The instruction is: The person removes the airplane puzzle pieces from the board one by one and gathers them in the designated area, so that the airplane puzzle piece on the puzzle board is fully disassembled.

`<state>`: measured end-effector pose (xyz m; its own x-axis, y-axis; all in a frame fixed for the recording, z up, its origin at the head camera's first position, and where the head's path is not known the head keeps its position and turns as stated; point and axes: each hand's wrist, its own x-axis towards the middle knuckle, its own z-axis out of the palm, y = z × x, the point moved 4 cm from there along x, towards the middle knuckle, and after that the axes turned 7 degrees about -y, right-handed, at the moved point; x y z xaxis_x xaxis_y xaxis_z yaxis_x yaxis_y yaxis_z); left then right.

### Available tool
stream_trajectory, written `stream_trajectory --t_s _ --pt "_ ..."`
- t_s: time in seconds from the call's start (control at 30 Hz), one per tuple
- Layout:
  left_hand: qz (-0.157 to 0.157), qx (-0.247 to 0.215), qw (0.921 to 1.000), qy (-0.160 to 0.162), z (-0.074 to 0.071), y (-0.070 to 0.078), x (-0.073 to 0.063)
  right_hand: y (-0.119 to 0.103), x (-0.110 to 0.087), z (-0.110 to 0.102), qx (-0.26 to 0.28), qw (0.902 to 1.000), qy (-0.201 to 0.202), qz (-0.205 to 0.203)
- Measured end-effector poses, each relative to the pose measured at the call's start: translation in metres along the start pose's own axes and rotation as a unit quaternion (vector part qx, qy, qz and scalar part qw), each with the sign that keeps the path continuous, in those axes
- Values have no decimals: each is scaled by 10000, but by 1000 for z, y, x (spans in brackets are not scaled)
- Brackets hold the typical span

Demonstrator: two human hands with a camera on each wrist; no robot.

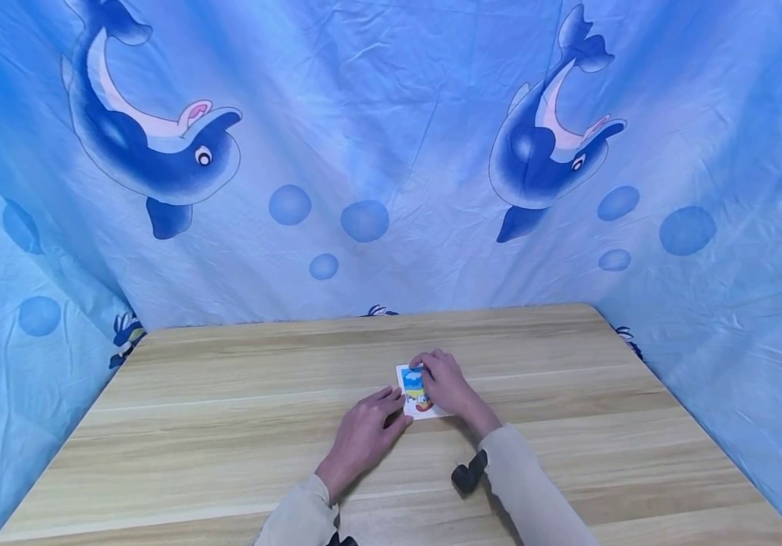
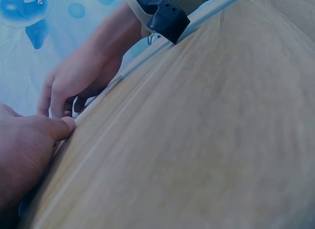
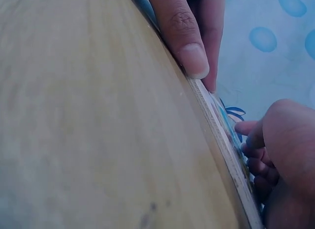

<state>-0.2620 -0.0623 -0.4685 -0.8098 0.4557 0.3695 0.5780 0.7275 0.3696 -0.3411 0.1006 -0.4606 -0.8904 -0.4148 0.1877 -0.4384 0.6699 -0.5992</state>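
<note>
A small flat picture board [image 1: 413, 387] lies on the wooden table, with a white border and a blue, yellow and red print. At its near left corner my left hand [image 1: 365, 431] holds the edge. The right wrist view shows that hand's thumb [image 3: 193, 59] against the board's pale side, with a finger on top. My right hand [image 1: 447, 385] covers the board's right part, its bent fingertips down on the printed face near the far edge. In the right wrist view its fingers [image 3: 258, 165] are curled close over the board; I cannot tell whether they pinch anything.
The wood-grain table [image 1: 227, 425] extends around both hands. Blue cloth [image 1: 377, 152] printed with dolphins and bubbles hangs behind it and at both sides. A black device [image 1: 469, 474] is worn on the right wrist, over a light sleeve [image 1: 534, 485].
</note>
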Motion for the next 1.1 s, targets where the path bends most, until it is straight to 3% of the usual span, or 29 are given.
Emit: stream_trajectory --t_s 0.4,1.1 --pt "27 -2 10000 25 0 0 0 -2 4 4 -22 9985 -225 501" --pt "19 -19 10000 28 0 -1 1 -3 0 5 64 9996 -20 258"
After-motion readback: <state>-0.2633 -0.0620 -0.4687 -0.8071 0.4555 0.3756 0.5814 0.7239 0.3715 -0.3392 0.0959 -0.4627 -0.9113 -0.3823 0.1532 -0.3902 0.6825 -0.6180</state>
